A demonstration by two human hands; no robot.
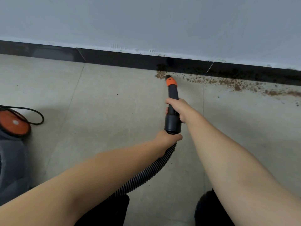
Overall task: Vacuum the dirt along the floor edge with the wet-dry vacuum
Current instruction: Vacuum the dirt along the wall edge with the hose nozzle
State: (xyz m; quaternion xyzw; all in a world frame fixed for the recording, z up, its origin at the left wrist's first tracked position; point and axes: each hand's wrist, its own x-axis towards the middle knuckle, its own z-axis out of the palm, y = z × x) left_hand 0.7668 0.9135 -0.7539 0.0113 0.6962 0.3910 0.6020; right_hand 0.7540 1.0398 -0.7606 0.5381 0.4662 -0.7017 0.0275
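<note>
- The nozzle (pixel 171 88), black with an orange collar, points up-frame just right of centre; its tip sits at the left end of the dirt (pixel 228 82), close to or touching the first clump.
- The dirt is a brown, crumbly band that runs from that clump toward the right edge of the frame, hugging the foot of the dark baseboard (pixel 114 57); some specks cling to the baseboard's top edge too. Left of the tip the floor (pixel 105 101) edge looks clean, so I judge the sweep is working rightward with most of the band yet to go.
- The right hand (pixel 176 109) is wrapped around the nozzle tube behind the collar, a grip that likely steers the tip along the edge.
- The left hand (pixel 167 140) is curled round the hose (pixel 146 173) just below the wide cuff, probably to bear the hose's weight and keep it from dragging the tip off line.
- The ribbed hose curves down toward the lower middle of the frame, between the person's dark-clad knees.
- At the left edge sits the vacuum (pixel 13 124), orange-topped, with a black cord (pixel 37 116) looped beside it, well apart from the dirt.
</note>
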